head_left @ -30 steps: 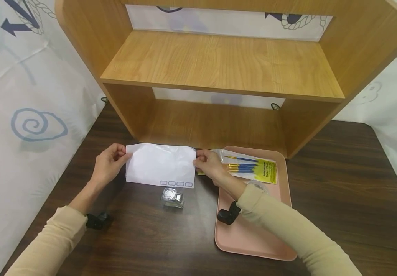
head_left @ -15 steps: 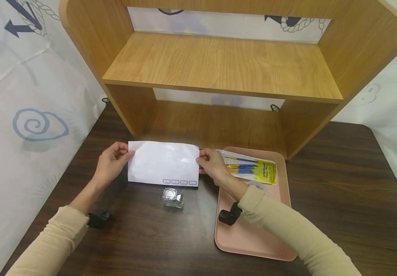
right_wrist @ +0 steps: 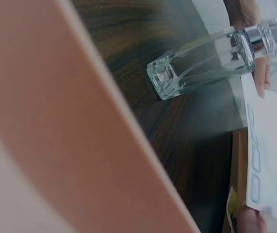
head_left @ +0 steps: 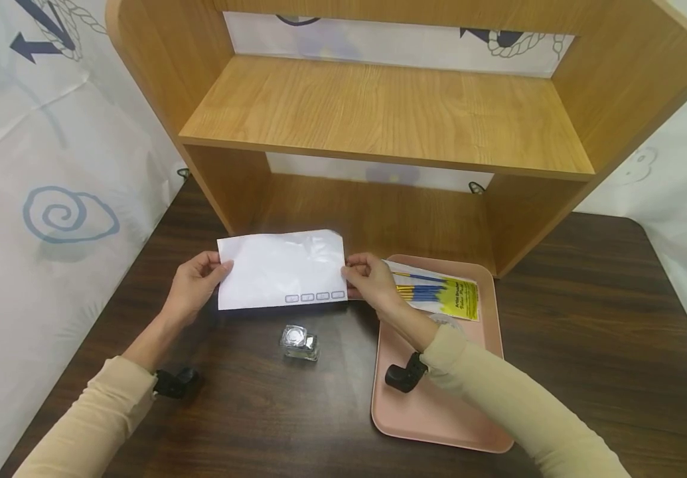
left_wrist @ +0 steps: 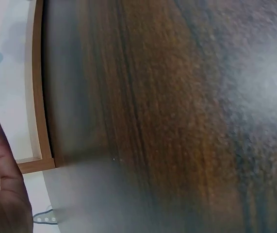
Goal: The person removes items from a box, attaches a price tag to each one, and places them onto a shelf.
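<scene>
Between both hands a white envelope (head_left: 280, 269) is held up off the table, a row of several small printed boxes along its lower right edge. My left hand (head_left: 192, 289) pinches its left end between thumb and fingers. At the right end my right hand (head_left: 376, 285) pinches it in the same way. Just below the envelope stands a clear glass perfume bottle (head_left: 299, 342) with a square clear cap. Seen from the side in the right wrist view, the bottle (right_wrist: 201, 68) shows a thin tube inside. The left wrist view catches only part of the left hand (left_wrist: 5, 184).
A pink tray (head_left: 439, 415) lies under the right forearm. On it are a bag of blue-handled artist brushes (head_left: 459, 299) and a round clear item (head_left: 446, 321), partly hidden by the sleeve. A two-level wooden shelf (head_left: 385, 113) stands behind, on the dark wood table (head_left: 259, 425).
Both hands have kept their grip on the envelope. It has risen a little and its right end has shifted slightly right and up. The bottle and tray have stayed put.
</scene>
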### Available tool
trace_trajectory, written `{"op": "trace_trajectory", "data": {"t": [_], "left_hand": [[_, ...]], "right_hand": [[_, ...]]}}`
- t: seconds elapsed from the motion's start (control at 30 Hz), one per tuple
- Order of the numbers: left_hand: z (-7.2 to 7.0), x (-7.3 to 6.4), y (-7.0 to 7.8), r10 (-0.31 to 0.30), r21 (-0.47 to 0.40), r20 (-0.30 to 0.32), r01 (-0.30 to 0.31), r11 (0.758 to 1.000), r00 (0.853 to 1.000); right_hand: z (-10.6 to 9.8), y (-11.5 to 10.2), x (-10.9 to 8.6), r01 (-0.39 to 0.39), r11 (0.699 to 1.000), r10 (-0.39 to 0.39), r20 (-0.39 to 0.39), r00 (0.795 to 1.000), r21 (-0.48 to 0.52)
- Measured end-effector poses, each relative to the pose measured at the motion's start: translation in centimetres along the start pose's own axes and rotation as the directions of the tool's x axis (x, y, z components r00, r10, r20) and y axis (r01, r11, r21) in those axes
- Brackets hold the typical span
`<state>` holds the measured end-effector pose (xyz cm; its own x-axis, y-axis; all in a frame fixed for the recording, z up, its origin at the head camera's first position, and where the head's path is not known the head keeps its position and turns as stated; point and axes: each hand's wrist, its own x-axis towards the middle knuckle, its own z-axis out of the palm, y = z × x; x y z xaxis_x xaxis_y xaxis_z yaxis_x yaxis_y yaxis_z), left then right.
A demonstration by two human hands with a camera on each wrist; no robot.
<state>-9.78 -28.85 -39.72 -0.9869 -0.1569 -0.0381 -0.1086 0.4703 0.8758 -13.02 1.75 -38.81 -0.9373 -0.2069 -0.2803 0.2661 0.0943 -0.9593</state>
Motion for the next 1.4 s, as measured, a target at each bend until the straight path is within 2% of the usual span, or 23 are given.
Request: {"op": "trace_trajectory", "data": {"t": [0.1, 0.2, 0.33, 0.5, 0.77, 1.0, 1.4], "left_hand": [[-0.1, 0.1, 0.1, -0.058, -0.053, -0.036, 0.056, 0.997, 0.998], [0.0, 0.1, 0.2, -0.089, -0.080, -0.068, 0.084, 0.993, 0.994], [0.4, 0.1, 0.6, -0.114, -0.117, -0.094, 0.103, 0.988, 0.989], [1.5, 0.0, 1.7, -0.126, -0.153, -0.083, 0.112, 0.982, 0.989], [2.7, -0.3, 3.1, -0.146, -0.188, -0.047, 0.135, 0.973, 0.988], [3.3, -0.4, 3.9, -0.130, -0.210, -0.017, 0.123, 0.970, 0.991], [3.3, -0.6, 4.3, -0.149, -0.209, 0.033, 0.152, 0.966, 0.988]], "right_hand": [[-0.4, -0.1, -0.6, 0.037, 0.999, -0.037, 0.004, 0.999, 0.038], [-0.6, -0.2, -1.4, 0.052, 0.998, -0.052, 0.024, 0.998, 0.029], [-0.3, -0.1, -2.3, 0.070, 0.998, -0.070, 0.112, 0.991, -0.001], [1.0, 0.0, -2.8, 0.117, 0.992, -0.124, 0.195, 0.973, 0.047], [2.5, 0.0, -2.9, 0.171, 0.979, -0.184, 0.124, 0.975, 0.108], [2.9, 0.1, -2.7, 0.202, 0.971, -0.215, 0.091, 0.972, 0.130], [3.1, 0.4, -2.6, 0.190, 0.961, -0.213, 0.101, 0.972, 0.199]]}}
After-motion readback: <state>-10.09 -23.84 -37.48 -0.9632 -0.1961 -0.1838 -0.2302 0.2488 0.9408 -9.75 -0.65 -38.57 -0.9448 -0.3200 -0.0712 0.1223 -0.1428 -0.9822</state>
